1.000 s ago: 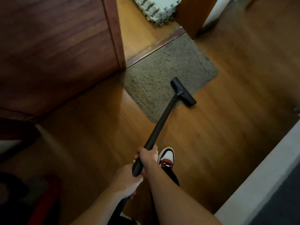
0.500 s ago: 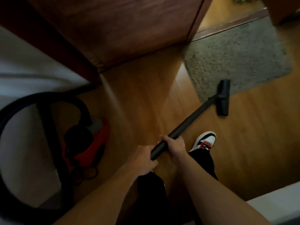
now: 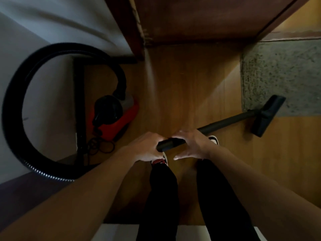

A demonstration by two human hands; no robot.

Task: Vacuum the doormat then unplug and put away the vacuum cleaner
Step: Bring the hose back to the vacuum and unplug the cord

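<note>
A grey speckled doormat (image 3: 281, 77) lies at the right on the wood floor. The black vacuum wand (image 3: 225, 121) runs from my hands to its floor nozzle (image 3: 268, 115), which rests at the mat's near edge, partly on the floor. My left hand (image 3: 147, 147) grips the wand's near end. My right hand (image 3: 192, 145) lies over the wand just beyond it, fingers spread loosely. The red and black vacuum cleaner (image 3: 114, 115) sits at the left by the wall, its black hose (image 3: 17, 94) looping in a wide arc. A coiled cord (image 3: 100, 145) lies beside it.
A dark wooden door (image 3: 199, 20) stands ahead, with its frame (image 3: 132, 26) at the left. A white wall (image 3: 43, 23) fills the upper left. My legs in black trousers (image 3: 191, 197) and sneakers stand below my hands. A white ledge (image 3: 119, 232) crosses the bottom.
The view has swung left and down, bringing the vacuum cleaner and hose fully into sight. The wand has been drawn back, so the nozzle now sits at the mat's near edge.
</note>
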